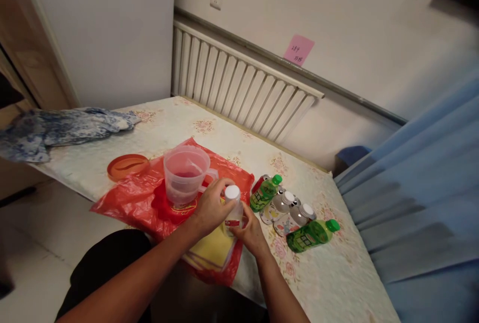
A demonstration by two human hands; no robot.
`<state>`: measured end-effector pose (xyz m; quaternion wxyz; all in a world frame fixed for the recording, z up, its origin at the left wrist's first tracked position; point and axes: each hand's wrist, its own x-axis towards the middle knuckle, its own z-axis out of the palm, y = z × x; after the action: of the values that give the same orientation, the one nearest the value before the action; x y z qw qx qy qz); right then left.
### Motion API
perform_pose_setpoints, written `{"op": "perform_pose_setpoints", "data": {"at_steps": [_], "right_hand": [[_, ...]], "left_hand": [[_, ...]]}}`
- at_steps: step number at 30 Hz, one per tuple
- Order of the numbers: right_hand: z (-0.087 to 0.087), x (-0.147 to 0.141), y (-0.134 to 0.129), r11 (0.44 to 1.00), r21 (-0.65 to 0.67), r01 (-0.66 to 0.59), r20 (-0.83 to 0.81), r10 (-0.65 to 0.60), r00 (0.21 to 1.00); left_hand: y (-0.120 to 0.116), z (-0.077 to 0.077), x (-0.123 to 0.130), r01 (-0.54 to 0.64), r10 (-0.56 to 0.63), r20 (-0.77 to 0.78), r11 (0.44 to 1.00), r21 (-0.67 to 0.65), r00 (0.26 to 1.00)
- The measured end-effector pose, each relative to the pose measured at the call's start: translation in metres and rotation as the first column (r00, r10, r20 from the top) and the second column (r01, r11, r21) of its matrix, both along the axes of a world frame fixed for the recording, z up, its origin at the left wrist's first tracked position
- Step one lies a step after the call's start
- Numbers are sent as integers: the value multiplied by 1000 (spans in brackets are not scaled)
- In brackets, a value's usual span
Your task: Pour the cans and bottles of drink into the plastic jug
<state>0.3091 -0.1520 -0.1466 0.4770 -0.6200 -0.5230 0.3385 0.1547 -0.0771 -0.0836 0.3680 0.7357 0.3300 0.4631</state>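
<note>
A small translucent bottle with a white cap and a red label stands upright between my two hands. My left hand wraps its upper left side near the cap. Around its lower right side curl the fingers of my right hand. Under the bottle lies a folded yellow cloth on a red plastic bag. Left of my hands, a clear pinkish measuring jug with a handle sits on a red dish, partly hidden by my left hand.
Right of my hands stand green drink bottles, white-capped glass jars and partly hidden cans. An orange lid lies left of the jug. Blue-patterned fabric covers the table's far left. Beyond the flowered tablecloth hangs a blue curtain.
</note>
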Motion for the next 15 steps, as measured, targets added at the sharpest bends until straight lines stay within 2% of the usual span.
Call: {"op": "perform_pose_setpoints", "data": {"at_steps": [4, 8, 15], "right_hand": [[-3, 4, -1, 999, 12, 41, 44, -41, 998], [1, 3, -2, 999, 26, 34, 19, -35, 999], [3, -2, -4, 999, 36, 31, 7, -31, 999]], "left_hand": [[-1, 5, 3, 9, -7, -68, 999, 38, 998], [-1, 14, 2, 50, -47, -121, 999, 18, 992], [-6, 24, -3, 64, -65, -121, 998, -10, 990]]}}
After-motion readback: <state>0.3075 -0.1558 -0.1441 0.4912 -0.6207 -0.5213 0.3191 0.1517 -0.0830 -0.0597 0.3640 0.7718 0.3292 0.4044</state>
